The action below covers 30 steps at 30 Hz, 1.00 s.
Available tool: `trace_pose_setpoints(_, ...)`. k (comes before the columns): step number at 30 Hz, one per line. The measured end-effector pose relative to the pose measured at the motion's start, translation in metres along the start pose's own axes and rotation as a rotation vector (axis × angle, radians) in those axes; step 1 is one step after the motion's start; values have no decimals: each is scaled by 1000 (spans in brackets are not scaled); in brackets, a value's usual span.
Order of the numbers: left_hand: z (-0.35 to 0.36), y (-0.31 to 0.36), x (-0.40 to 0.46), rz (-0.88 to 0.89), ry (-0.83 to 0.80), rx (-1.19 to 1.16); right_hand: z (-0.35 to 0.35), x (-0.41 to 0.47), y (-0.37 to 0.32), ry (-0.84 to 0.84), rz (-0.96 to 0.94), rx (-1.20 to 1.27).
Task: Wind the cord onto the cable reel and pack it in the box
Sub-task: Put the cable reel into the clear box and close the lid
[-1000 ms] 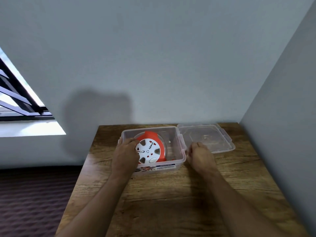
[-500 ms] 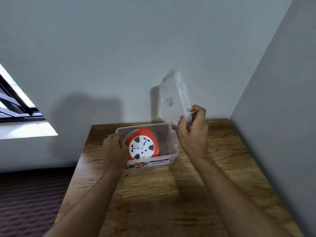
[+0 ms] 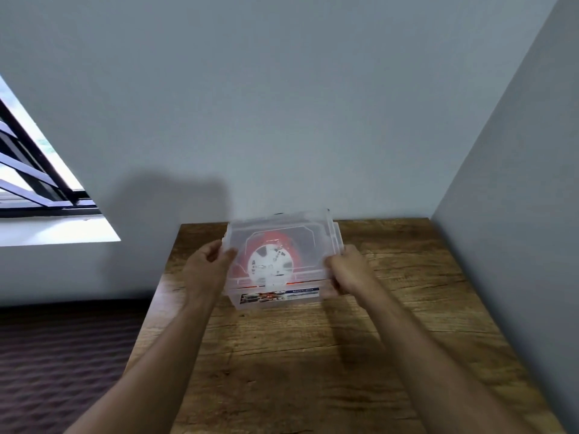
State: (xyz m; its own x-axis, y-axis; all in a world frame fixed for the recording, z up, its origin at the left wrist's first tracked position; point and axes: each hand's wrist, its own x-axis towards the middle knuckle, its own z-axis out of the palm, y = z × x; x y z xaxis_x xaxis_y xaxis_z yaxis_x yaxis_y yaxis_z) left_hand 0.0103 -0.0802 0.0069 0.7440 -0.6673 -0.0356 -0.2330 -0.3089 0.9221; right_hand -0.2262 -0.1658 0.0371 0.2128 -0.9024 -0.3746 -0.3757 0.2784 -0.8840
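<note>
A wooden table with a strong brown grain is filling the lower middle of the view, pushed into a corner where a pale grey-blue back wall is meeting a grey side wall on the right. At the left a window with dark bars is letting in bright daylight above a white sill, and dark patterned flooring is lying below it, beside the table. Near the table's far edge a clear plastic box is sitting, its front carrying a blue and white label. The orange and white cable reel is resting inside it, seen through the transparent lid that is being held over the box, tilted and not pressed flat. The left hand is pinching the lid's left edge, while the right hand is gripping its right edge beside the box's side. Both forearms are reaching in from the bottom of the view, and a soft shadow is falling on the back wall behind the box.
</note>
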Motion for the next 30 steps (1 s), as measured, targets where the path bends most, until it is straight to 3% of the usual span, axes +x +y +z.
trace_pose_setpoints(3, -5, 0, 2, -46, -16, -6, -1, 7, 2, 161, -82, -431)
trace_pose_setpoints(6, -8, -1, 3, -86, -20, -32, -3, 16, 7, 244, -128, -658)
trace_pose_setpoints(11, -8, -1, 3, -130, -25, -97, -6, 31, -1, 185, -55, -542)
trace_pose_setpoints(17, -5, 7, 7, -350, 10, -263, -6, 35, -20, 180, 8, -580)
trace_pose_setpoints(21, -7, 8, 19, -448, -74, -192, -3, 43, -24, 184, 29, -569)
trace_pose_setpoints(30, -17, 16, 23, -734, -299, -302, -20, 63, -15, -115, 272, -85)
